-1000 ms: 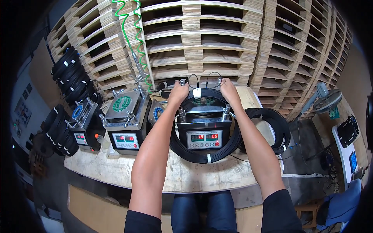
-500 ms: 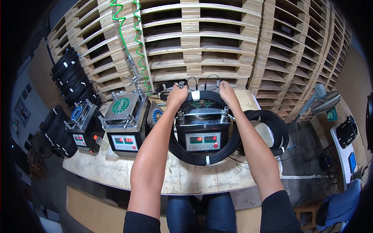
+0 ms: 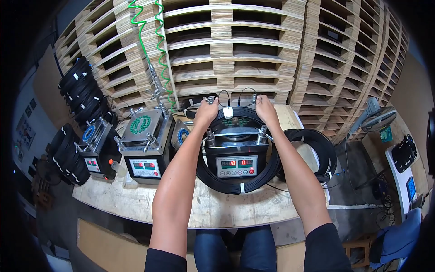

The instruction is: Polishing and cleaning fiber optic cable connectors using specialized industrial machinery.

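A black bench machine (image 3: 237, 149) with a metal plate on top and a red digit display stands in front of me. Around it rests a black cable coil (image 3: 217, 185), bound with white ties. My left hand (image 3: 207, 113) is closed round the metal corner clamp (image 3: 211, 99) at the machine's far left. At the far right corner, the fingers of my right hand (image 3: 265, 110) are closed on the matching clamp (image 3: 254, 97). Two thin black leads (image 3: 239, 100) curve up between my hands. Both near-corner clamps (image 3: 263, 130) are untouched. My fingers partly cover the far clamps.
Two similar machines (image 3: 145, 152) stand on the left of the wooden table (image 3: 204, 213), beside a red-capped bottle (image 3: 113, 163). More cable coils (image 3: 317, 140) lie at right and pile up at far left. Stacked pallets (image 3: 222, 47) rise behind; a green coiled hose (image 3: 159, 41) hangs there.
The digits on the machines' displays have changed. Both hands stay at the far clamps, and the cable coil has hardly moved.
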Demonstrator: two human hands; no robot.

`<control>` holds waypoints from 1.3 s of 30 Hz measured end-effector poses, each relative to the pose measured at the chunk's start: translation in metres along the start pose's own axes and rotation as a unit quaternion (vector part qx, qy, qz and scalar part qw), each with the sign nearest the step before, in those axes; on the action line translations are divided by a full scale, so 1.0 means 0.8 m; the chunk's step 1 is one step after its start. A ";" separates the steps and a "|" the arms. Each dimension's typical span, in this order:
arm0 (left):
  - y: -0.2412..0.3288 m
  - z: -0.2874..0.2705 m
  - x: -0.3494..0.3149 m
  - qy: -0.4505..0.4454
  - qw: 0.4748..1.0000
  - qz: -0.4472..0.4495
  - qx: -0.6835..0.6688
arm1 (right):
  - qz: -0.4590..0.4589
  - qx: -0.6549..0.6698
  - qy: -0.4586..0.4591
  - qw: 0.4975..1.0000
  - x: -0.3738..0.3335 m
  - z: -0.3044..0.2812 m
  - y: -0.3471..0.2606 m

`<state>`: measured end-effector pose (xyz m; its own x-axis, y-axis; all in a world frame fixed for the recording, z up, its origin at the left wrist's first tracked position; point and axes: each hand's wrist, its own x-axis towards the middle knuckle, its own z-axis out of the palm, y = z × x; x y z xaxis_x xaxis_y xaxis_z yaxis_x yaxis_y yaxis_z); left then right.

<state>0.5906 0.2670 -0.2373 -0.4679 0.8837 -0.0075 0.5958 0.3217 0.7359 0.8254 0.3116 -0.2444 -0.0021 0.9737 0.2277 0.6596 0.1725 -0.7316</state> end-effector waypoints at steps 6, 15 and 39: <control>0.013 0.007 -0.011 0.024 1.000 0.009 0.002 | -0.037 0.038 -0.008 0.999 0.027 0.009 0.034; -0.003 0.007 -0.003 0.029 0.999 0.033 -0.029 | -0.009 0.039 -0.009 0.999 -0.001 -0.002 0.003; 0.007 -0.002 -0.017 0.025 0.999 0.020 -0.021 | 0.012 0.021 -0.013 1.000 -0.005 -0.004 -0.001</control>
<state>0.5993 0.2565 -0.2323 -0.4771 0.8772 0.0547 0.5869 0.2716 0.7627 0.8274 0.3073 -0.2428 -0.0063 0.9809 0.1946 0.6273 0.1554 -0.7632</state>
